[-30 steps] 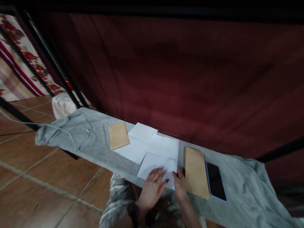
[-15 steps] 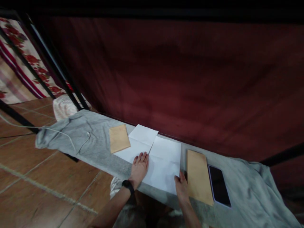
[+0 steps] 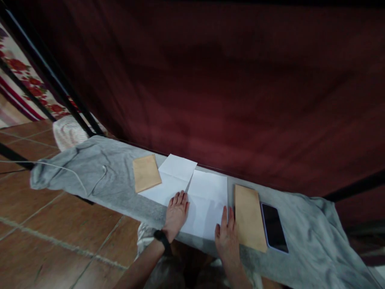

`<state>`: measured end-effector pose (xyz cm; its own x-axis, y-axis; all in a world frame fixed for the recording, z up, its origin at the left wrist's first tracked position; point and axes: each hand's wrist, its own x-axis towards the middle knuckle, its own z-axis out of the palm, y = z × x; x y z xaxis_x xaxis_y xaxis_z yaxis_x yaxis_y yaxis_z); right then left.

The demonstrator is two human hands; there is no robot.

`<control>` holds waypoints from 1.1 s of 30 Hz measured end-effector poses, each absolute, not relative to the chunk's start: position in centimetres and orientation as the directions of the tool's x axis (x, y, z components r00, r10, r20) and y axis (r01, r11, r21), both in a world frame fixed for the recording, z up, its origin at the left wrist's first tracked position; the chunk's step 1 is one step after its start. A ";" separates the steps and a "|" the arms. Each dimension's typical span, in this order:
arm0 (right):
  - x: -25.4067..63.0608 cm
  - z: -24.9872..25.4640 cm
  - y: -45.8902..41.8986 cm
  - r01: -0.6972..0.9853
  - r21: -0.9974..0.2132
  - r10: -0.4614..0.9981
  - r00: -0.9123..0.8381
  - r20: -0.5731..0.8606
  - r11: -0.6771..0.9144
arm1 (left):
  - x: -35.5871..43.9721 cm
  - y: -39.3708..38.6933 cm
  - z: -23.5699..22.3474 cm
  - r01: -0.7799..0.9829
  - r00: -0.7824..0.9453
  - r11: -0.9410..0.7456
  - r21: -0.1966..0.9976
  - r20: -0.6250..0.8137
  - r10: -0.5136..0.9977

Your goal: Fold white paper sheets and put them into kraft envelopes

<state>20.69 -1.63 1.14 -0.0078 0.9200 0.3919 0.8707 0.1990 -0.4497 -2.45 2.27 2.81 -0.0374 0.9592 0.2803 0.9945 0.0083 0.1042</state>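
Observation:
Two creased white sheets of paper lie on a grey cloth. The nearer white sheet [image 3: 207, 192] overlaps the other white sheet [image 3: 173, 176] a little. My left hand [image 3: 177, 210] rests flat where the two sheets meet, fingers stretched out. At the near sheet's right edge, my right hand [image 3: 227, 233] lies with its fingers extended, palm down, gripping nothing. A long brown envelope [image 3: 248, 216] is just right of that hand. Left of the papers sits a smaller brown paper piece [image 3: 146, 172], perhaps a folded envelope, touching the far sheet.
A phone [image 3: 274, 226] lies beside the long envelope. The grey cloth [image 3: 306, 228] covers a narrow bench. A white cable [image 3: 69, 170] trails over its left end. Behind hangs a dark red curtain [image 3: 195, 100]; black metal bars [image 3: 45, 60] stand at left.
My right hand has let go of the near sheet's edge and now lies flat with fingers stretched forward. My left hand stays on the papers. The view has shifted slightly.

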 end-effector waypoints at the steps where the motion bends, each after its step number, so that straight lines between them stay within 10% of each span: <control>1: 20.3 1.6 -2.0 0.890 -0.398 0.911 -0.045 0.410 0.223 | -2.4 2.3 2.7 0.994 -0.036 0.005 0.107 0.289 0.957; 10: 15.3 1.5 1.9 0.835 -0.401 0.918 -0.280 0.281 0.377 | 1.8 4.0 1.9 0.932 0.266 -0.322 0.169 0.288 0.920; 28: 18.3 -0.6 1.1 0.934 -0.312 0.893 -0.015 0.450 0.173 | 0.7 1.0 1.3 0.960 0.138 -0.214 0.181 0.359 0.923; 33: 16.2 1.1 0.6 0.840 -0.412 0.919 -0.227 0.324 0.353 | 3.1 -0.3 1.5 0.925 0.268 -0.327 0.193 0.276 0.923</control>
<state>16.20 0.64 1.13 -0.2266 0.9185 0.3240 0.8402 0.3526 -0.4120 3.09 -0.34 1.50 0.2684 0.9230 0.2756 0.9251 -0.3268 0.1934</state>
